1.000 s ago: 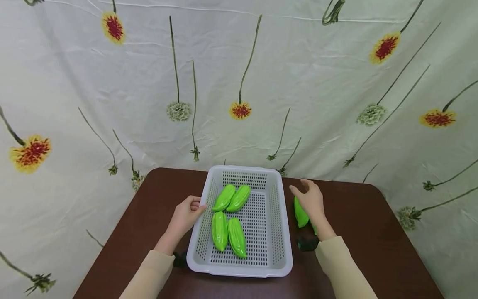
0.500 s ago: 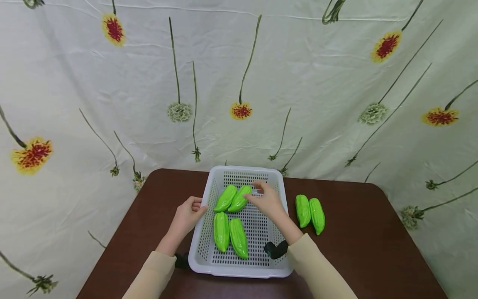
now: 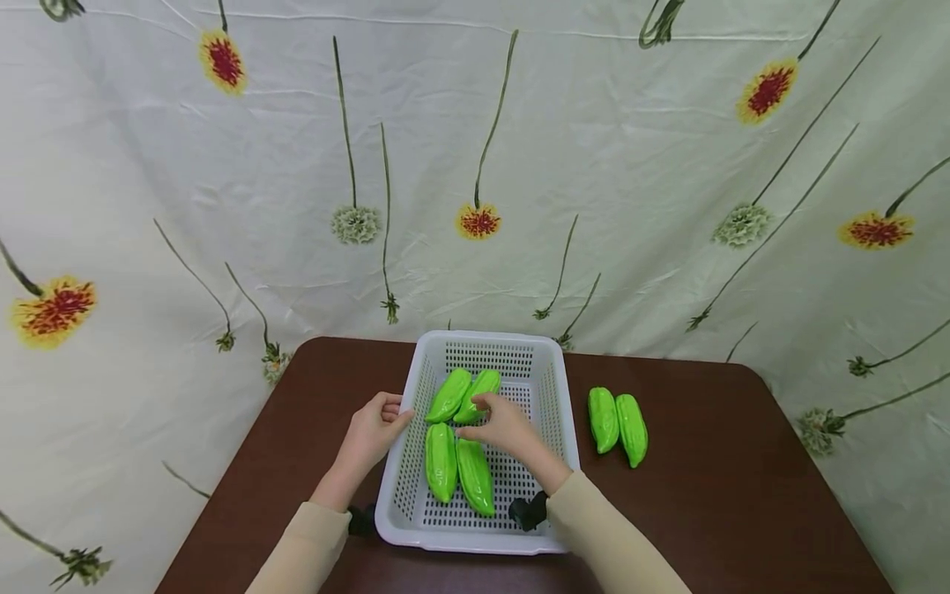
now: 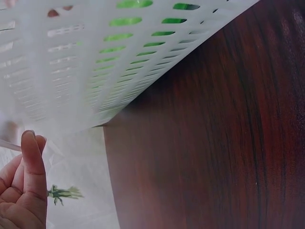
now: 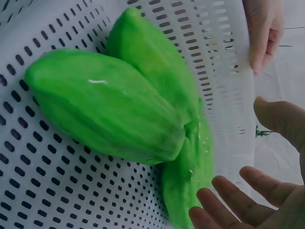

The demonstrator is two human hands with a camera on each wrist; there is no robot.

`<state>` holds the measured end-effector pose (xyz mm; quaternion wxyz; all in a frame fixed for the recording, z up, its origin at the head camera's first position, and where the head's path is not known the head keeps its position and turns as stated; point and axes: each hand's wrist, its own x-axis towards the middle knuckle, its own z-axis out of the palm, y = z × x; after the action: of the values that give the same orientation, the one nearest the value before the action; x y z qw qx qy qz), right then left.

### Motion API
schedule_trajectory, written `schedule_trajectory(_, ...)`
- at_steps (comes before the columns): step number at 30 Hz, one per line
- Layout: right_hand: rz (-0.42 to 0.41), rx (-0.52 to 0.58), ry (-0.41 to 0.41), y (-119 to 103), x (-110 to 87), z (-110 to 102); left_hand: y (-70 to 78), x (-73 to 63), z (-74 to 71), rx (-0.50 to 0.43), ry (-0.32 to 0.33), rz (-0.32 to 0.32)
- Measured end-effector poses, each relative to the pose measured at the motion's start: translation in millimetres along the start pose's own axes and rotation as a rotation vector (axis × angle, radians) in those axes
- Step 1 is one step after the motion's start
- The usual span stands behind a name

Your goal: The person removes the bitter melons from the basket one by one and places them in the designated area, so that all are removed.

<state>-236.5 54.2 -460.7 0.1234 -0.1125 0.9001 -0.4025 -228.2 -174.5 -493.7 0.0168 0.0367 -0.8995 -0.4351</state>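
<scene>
"What does the left hand [image 3: 373, 425] do?"

"Its grip pinches the left rim of the white basket [image 3: 460, 544], thumb and fingers meeting at the edge."

"And the right hand [image 3: 500, 425]?"

"It hangs over the basket, its fingers relaxed and parted above the green gourds [image 3: 441, 462]; whether a fingertip touches one is hard to tell."

"Where do those gourds lie?"

"Four are in the basket, two far and two near, gathered towards its left side. Two outer gourds [image 3: 604, 421] rest side by side on the brown desk [image 3: 712, 462], right of the basket."

"And behind the desk?"

"A pale cloth [image 3: 631, 148] printed with flowers hangs there."
</scene>
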Motion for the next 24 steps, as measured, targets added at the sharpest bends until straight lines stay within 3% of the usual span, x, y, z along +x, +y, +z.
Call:
schedule_trajectory(18,0.133,-0.151,-0.179,17.3,-0.9,22.0,-4.8,0.2,2.8,-0.014,0.011,0.019)
schedule_trajectory(24,0.148,-0.170,-0.196,17.8,-1.5,25.6,-3.7,-0.9,1.9,-0.018,0.015,0.020)
